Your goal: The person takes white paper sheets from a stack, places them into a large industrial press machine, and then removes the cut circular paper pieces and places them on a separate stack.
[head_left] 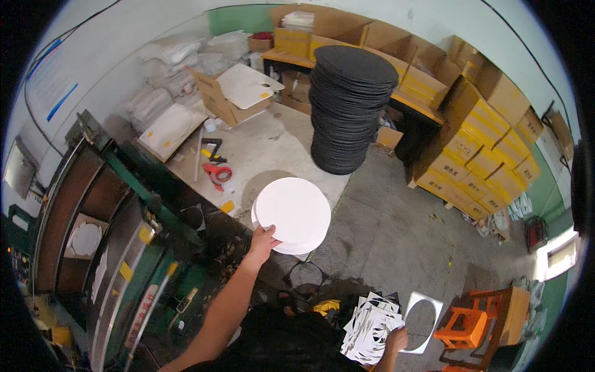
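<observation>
A worker's left hand (263, 239) pinches a few white discs (293, 211) by their lower-left rim, thumb laid over the top face and the other fingers mostly hidden beneath. The fingers are drawn in close, with only the thickness of the discs between thumb and fingertips. The discs lie one on another, slightly out of line, over the near corner of a pale table (285, 139); whether they touch it cannot be told.

At lower right, the right hand (396, 339) is curled at the left edge of a white holed sheet (438, 305), the fingers bent together and gripping its border; the fingertips are too small to make out singly. The sheet stands out to the right of a loose pile of white offcuts (362, 335), with an orange stool (465, 327) just beyond.

On the table, a red tape dispenser (218, 176) lies to the left of the discs, and a tall stack of black discs (347, 111) rises behind them at the right edge. A green machine (136, 186) fills the left side, while taped cartons (465, 167) are piled at right against the far wall.
</observation>
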The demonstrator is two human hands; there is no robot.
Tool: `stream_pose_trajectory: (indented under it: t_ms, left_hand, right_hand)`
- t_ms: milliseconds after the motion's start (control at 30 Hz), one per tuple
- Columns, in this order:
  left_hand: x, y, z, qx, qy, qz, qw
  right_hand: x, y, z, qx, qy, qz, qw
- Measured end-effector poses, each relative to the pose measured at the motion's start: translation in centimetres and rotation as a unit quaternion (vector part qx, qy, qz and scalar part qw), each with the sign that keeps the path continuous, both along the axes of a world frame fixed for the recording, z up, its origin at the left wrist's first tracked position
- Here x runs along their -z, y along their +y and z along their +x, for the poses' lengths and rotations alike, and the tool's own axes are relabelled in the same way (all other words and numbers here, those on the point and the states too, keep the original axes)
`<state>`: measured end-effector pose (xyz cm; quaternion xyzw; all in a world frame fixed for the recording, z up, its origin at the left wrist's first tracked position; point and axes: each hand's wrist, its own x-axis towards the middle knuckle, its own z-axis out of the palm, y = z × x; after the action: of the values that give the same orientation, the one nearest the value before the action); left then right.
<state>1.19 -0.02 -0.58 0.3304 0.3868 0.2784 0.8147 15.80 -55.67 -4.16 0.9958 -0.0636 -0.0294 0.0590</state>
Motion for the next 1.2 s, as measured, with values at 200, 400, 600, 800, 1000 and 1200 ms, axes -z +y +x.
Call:
stream_pose_trajectory:
  t_ms: [200, 400, 600, 800, 1000, 1200]
  left_hand:
    - [-0.3, 0.3, -2.1, 0.01, -0.045, -0.021, 0.999]
    - [-0.9, -2.5, -18.6, -0.166, 0.243, 0.327, 0.898]
    - [-1.3, -20.7, -49.5, -0.514, 0.464, 0.195, 0.695]
    - [-10.3, -56.1, -69.7, -0.78, 0.613, 0.082, 0.092]
    - [-15.4, -78.0, -77.1, -0.757, 0.613, -0.139, 0.178]
    - [-15.8, -77.7, -81.9, -0.889, 0.341, -0.065, 0.299]
  right_hand:
    - [18.3, -0.3, -1.1, 0.111, 0.386, 0.308, 0.862]
    - [20.1, 19.9, -2.3, -0.055, 0.628, 0.375, 0.68]
    - [14.4, 35.9, -10.3, -0.167, 0.692, 0.226, 0.665]
    - [12.5, 39.7, -25.8, -0.364, 0.675, 0.027, 0.641]
    - [12.0, 39.8, -37.7, -0.482, 0.651, -0.097, 0.578]
    - [10.8, 41.4, -44.8, -0.563, 0.635, -0.097, 0.52]
